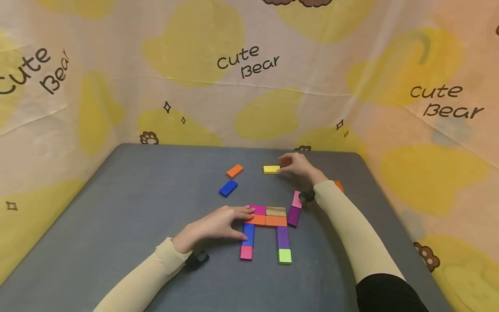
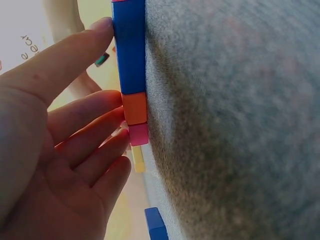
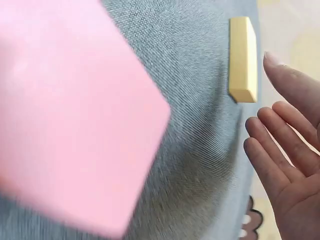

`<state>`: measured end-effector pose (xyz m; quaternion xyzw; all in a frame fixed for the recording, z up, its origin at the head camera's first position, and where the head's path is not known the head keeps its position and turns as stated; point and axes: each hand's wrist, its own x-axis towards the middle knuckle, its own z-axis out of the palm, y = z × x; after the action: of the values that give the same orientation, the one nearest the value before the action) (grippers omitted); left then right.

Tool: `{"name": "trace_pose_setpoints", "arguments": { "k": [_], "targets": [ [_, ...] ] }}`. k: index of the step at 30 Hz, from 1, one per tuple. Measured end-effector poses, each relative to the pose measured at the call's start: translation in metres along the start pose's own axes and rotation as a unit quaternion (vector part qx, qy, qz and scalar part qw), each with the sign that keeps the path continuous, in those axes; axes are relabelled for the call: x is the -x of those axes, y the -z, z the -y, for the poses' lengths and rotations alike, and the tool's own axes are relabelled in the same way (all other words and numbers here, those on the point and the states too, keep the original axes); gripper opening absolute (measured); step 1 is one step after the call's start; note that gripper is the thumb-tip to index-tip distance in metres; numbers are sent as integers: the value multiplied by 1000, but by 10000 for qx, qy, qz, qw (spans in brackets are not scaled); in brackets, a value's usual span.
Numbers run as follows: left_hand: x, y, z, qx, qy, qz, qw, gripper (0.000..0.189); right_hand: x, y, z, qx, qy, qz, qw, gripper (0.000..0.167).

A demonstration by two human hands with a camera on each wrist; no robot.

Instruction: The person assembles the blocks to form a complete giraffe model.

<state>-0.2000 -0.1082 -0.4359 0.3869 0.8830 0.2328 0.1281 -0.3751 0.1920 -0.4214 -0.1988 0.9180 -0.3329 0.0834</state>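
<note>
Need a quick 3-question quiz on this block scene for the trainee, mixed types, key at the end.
1. True or false: in the head view, the lime-green block sits at the near end of the violet block.
2. Which block is closest to the fingertips of the right-hand grip?
A) lime-green block
B) violet block
C) yellow block
3. Fill in, head view: left of the yellow block, a loose orange block lies just beyond a loose ____ block.

Key:
1. True
2. C
3. Blue (the loose blue block)
</note>
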Motion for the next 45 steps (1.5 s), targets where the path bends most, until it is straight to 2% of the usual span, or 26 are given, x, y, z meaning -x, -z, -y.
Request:
{"name": "trace_pose_setpoints", "arguments": {
  "k": [5,13,19,27,39,45],
  "targets": [
    [-2,-1,-1,4,-40,30,10000,67,-7,-7,-4,-100,-268,8,9996,55],
    [-2,0,0,-31,44,78,10000,67,-13,-16,-2,9,-207,-46,9998,46],
    [0,1,0,-24,86,93,9999,67,-15,-19,-1,124,-338,-137,9993,38],
    [0,1,-2,-29,75,67,9999,67,-7,-14,-4,262,-387,-155,9988,37],
    [0,0,-1,-7,26,46,10000,66,8,-8,-8,580,-720,-285,9953,41],
    [0,1,-1,35,74,76,9999,66,18,-10,-5,498,-831,-328,9948,42]
  ]
}}
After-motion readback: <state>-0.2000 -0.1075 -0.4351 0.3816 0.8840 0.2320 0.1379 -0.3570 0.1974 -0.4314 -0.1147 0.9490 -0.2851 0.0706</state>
